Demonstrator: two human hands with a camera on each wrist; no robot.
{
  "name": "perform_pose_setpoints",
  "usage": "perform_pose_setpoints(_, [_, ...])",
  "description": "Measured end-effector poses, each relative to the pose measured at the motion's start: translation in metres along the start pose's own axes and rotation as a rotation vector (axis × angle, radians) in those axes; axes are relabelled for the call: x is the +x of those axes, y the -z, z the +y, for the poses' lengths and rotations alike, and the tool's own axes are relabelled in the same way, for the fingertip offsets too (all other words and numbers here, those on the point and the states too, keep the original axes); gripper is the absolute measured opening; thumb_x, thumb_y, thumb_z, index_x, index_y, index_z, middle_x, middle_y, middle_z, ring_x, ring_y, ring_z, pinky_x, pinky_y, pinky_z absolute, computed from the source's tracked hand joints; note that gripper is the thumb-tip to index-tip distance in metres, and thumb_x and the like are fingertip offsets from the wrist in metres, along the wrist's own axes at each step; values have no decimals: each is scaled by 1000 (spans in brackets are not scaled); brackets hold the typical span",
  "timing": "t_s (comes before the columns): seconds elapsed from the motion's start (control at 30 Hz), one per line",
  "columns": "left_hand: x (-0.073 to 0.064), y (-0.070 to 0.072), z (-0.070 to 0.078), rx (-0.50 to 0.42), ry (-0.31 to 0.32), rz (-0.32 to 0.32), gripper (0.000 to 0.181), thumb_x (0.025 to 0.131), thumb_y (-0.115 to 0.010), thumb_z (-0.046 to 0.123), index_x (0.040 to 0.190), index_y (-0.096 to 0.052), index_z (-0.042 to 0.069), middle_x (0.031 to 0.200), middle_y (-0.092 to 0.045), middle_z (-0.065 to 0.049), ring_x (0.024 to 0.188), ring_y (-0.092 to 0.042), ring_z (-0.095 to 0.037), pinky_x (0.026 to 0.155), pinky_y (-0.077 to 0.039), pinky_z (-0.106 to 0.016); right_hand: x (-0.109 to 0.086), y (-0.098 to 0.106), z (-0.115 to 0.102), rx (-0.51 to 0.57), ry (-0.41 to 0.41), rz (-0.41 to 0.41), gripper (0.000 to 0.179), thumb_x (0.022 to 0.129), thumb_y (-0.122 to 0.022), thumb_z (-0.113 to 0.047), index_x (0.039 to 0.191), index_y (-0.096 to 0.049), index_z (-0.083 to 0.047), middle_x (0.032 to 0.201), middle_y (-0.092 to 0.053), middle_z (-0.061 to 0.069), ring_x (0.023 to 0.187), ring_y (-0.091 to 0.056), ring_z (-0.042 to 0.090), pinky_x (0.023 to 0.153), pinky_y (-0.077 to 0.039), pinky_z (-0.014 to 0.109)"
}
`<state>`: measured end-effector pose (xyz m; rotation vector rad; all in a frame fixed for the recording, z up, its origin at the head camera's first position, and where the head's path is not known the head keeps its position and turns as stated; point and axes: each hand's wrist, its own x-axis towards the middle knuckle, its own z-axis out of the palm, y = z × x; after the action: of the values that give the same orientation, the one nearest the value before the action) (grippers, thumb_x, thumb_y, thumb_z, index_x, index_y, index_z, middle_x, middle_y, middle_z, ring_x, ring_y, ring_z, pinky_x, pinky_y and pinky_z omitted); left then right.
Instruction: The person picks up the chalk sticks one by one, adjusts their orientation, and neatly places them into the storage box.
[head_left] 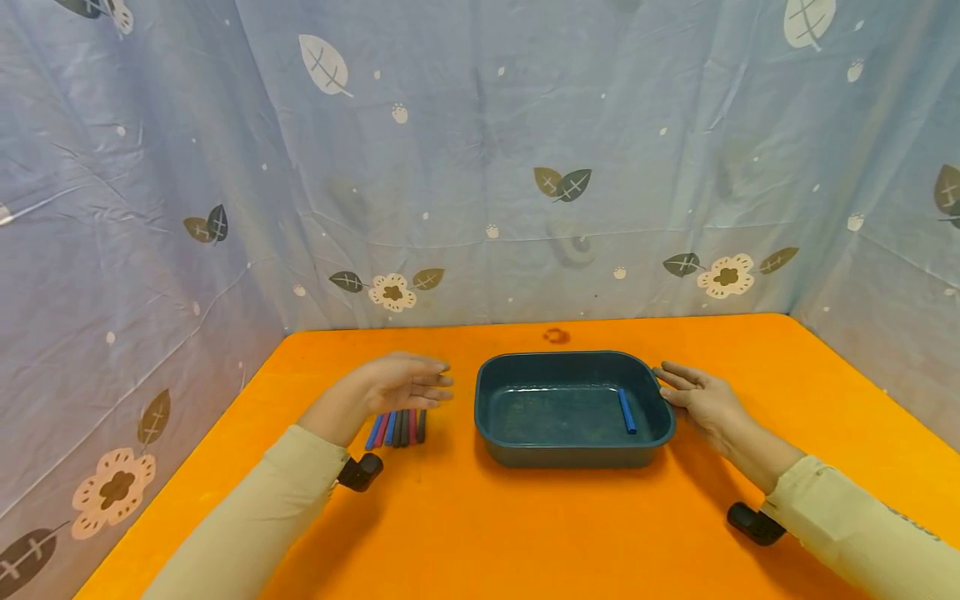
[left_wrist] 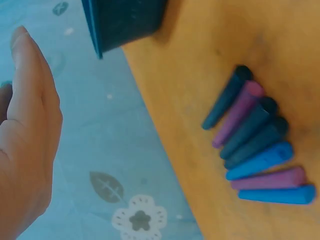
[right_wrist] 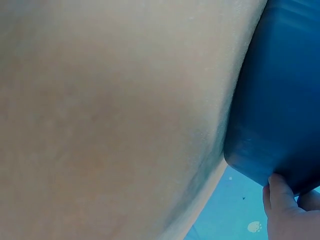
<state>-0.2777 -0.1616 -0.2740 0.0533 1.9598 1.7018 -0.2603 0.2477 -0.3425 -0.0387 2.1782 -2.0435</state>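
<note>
My left hand [head_left: 405, 383] hovers over the left of the table, fingers extended and nothing held. Just below it lies a row of several crayon-like sticks [left_wrist: 257, 132], coloured blue, pink and dark. To the right stands a dark teal rectangular basin [head_left: 555, 457]. Inside it, toward the right end, lies one blue stick [head_left: 627, 411]. My right hand [head_left: 708, 408] is at the basin's right rim. In the right wrist view one digit presses the outer wall [right_wrist: 280, 110] while another reaches past the rim, so the hand pinches the edge.
The orange table [head_left: 555, 533] ends at the back against a blue-grey curtain [head_left: 450, 167] with leaf and flower prints, which also runs along both sides. A reddish ring mark [head_left: 557, 336] shows behind the basin. Each wrist wears a black device [head_left: 362, 472].
</note>
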Motion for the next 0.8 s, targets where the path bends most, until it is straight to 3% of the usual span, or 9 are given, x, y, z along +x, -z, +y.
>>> perform_pose_setpoints(0.3, [-10,18,-14,-13,0,3,50,106,-37,12,149,-22,-9,151,-24,-32,135,-37,-41,94,-51,-32,-1,0,1,-27,-1,-5,61,103,-39,1,152,-2,6,155,-8,28,88,-57,-10,82,-51,16])
perform_pose_setpoints(0.47, [-13,27,-18,-15,0,14,52,106,-36,13,149,-19,-10,151,-23,-33,136,-35,-43,93,-52,-31,-1,1,0,-10,4,-6,62,103,-40,1,151,-2,7,155,-7,28,87,-58,-10,81,-51,16])
perform_pose_setpoints(0.63, [-15,36,-25,28,3,32,53,106,-38,13,149,-19,-12,149,-25,-35,131,-42,-42,88,-54,-30,0,1,0,17,2,0,63,102,-42,1,151,-2,7,155,-7,28,86,-59,-9,80,-51,16])
perform_pose_setpoints(0.8, [-20,46,-34,46,8,63,54,106,-39,14,148,-19,-14,148,-25,-36,118,-55,-33,88,-54,-29,1,1,2,69,7,-3,64,101,-43,2,151,-4,7,154,-5,29,87,-60,-8,79,-52,17])
